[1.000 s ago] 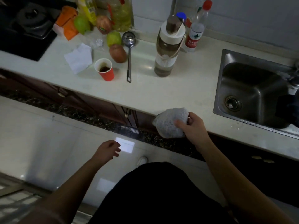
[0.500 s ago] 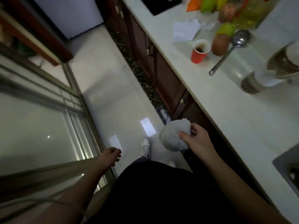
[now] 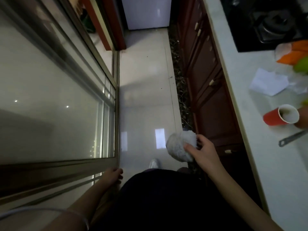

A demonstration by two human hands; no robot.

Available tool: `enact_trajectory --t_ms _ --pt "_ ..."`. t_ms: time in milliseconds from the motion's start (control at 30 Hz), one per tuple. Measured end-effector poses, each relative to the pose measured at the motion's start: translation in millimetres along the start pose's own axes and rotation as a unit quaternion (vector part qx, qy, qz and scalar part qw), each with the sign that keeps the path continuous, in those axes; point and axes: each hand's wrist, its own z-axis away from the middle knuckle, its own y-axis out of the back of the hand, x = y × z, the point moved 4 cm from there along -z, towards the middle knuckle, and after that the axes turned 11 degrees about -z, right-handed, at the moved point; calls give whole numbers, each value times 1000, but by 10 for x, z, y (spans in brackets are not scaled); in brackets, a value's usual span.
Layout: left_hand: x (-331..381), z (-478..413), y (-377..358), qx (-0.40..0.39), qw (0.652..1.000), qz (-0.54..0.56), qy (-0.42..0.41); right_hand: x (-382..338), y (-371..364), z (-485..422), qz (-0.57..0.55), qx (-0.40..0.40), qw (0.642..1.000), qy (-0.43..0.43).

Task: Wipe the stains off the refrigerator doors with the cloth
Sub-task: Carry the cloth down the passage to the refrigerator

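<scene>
A bunched grey-white cloth (image 3: 179, 145) hangs over the floor beside the cabinets, gripped by my right hand (image 3: 204, 151) with thumb and fingers curled round it. My left hand (image 3: 113, 176) hangs low at my side with loosely curled fingers, holding nothing, close to the frame of the glass sliding door. The white refrigerator (image 3: 146, 12) stands at the far end of the narrow kitchen aisle, well ahead of both hands; only its lower door face shows.
A glass sliding door (image 3: 55, 100) lines the left side. Dark wood cabinets (image 3: 210, 90) and a pale counter (image 3: 260, 135) run along the right, bearing a red paper cup (image 3: 276, 116), a paper napkin (image 3: 268, 81), a black stove (image 3: 270, 20), fruit and a ladle handle. Tiled floor (image 3: 146, 84) lies between.
The view has swung left from the counter and sink to look down the aisle at the refrigerator. My right hand keeps the cloth, now clear of the counter edge.
</scene>
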Motion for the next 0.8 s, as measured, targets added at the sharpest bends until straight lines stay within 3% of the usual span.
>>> enact_trajectory --t_ms 167,300,800 --pt "1167 -199 569 22 996 43 -79 -402 -74 -665 16 -9 1000 3" --pt "1896 -498 896 32 993 71 -94 -707 -41 -1410 27 -20 999 0" --pt "3009 -1306 1787 50 988 130 64 -2373 -575 -4150 81 -125 989 22"
